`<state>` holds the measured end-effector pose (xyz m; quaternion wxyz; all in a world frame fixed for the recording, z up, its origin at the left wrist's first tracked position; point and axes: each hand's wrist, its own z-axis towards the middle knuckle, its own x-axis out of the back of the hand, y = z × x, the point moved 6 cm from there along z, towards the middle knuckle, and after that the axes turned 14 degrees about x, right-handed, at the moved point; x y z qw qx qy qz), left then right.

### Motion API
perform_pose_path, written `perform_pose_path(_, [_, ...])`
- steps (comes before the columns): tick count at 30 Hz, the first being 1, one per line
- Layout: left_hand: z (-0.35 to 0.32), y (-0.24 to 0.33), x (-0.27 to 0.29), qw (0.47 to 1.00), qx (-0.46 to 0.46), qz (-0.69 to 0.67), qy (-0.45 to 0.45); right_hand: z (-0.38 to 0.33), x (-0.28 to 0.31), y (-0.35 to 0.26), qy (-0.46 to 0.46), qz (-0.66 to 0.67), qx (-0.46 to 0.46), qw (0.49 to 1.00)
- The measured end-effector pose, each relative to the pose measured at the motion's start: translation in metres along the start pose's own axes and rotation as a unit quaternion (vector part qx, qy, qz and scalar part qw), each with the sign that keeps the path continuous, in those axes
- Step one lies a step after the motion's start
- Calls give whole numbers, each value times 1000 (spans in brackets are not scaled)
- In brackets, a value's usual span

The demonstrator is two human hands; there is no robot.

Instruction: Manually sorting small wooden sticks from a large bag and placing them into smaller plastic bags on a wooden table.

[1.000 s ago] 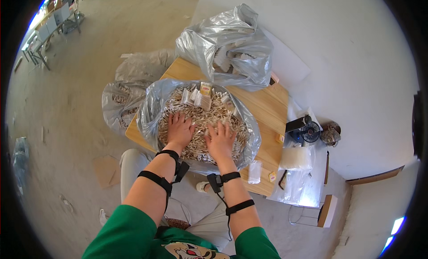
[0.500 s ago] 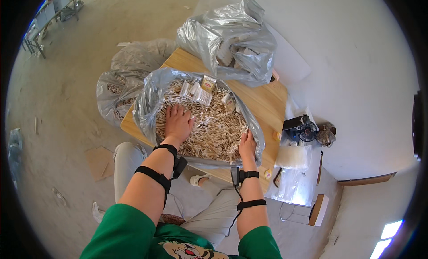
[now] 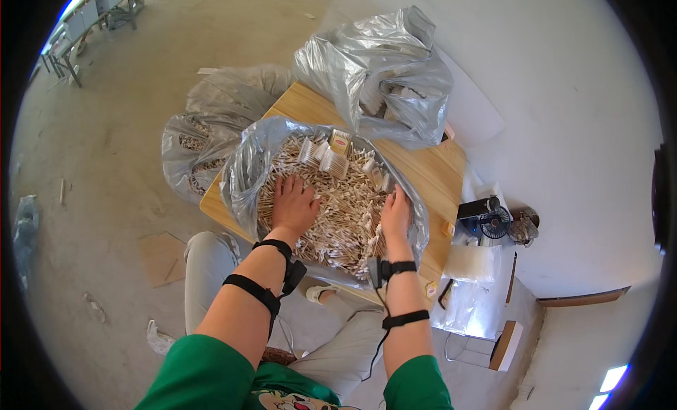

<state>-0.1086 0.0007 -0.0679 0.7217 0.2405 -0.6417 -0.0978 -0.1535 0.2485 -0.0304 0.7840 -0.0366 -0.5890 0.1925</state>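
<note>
A silver plastic bag (image 3: 243,156), its mouth spread wide, holds a deep heap of loose cotton swabs (image 3: 338,223) with wooden sticks. My left hand (image 3: 295,205) lies palm down on the heap's left side, fingers spread, gripping nothing visible. At the right side, by the bag's inner wall, my right hand (image 3: 396,216) is turned on edge with its fingers stretched out; their tips are partly hidden. Just beyond that hand are small packs of swabs (image 3: 376,174). Clear packs of swabs (image 3: 333,163) and a yellow-labelled pack (image 3: 340,141) lie on the far part of the heap.
The bag stands on a wooden table (image 3: 444,177). Behind it sits another silver bag (image 3: 352,64); a greyish bag of swabs (image 3: 197,145) is at the left. On the right are a small black fan (image 3: 495,222) and stacked clear plastic bags (image 3: 471,263).
My right hand has moved up along the bag's right side toward the small packs. My left hand stays on the heap. The whole view has shifted slightly.
</note>
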Motion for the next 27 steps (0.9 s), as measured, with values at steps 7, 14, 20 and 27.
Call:
perform_pose_path(7, [0, 7, -2, 1000, 1, 9, -4, 29, -32, 43, -99, -41, -50, 993])
perform_pose_path(14, [4, 4, -10, 1000, -5, -4, 23, 14, 18, -10, 96, 50, 38, 993])
perform_pose_path(20, [6, 13, -2, 1000, -19, -9, -11, -53, 35, -67, 116, 222, 7, 968])
perform_pose_path(27, [18, 25, 5, 995, -5, -97, -38, -98, 28, -72, 127, 289, -9, 949])
